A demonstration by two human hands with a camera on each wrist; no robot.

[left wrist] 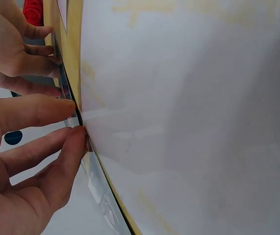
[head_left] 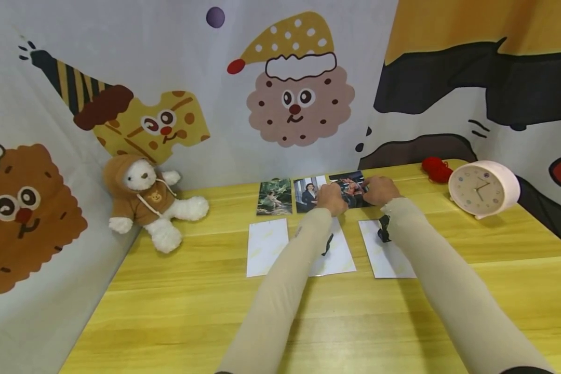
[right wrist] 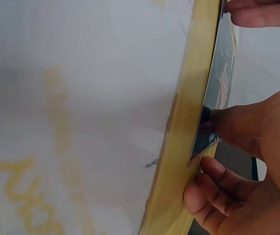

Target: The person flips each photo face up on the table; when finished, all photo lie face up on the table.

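Observation:
Three colour photos lie in a row at the back of the table. At the left of the row is a green forest photo; in the middle, a photo of a person in a dark suit. A dark photo with a reddish figure is at the right. My left hand pinches this dark photo near its left edge, partly covering the middle one. With thumb and fingers, my right hand holds the same photo near its right edge. Fingertips meet at the photo's edge in the left wrist view.
Nearer lie three white sheets with pale yellow marks: left, middle and right, partly under my forearms. A plush bear sits at the left. A pink clock and red yarn stand at the right.

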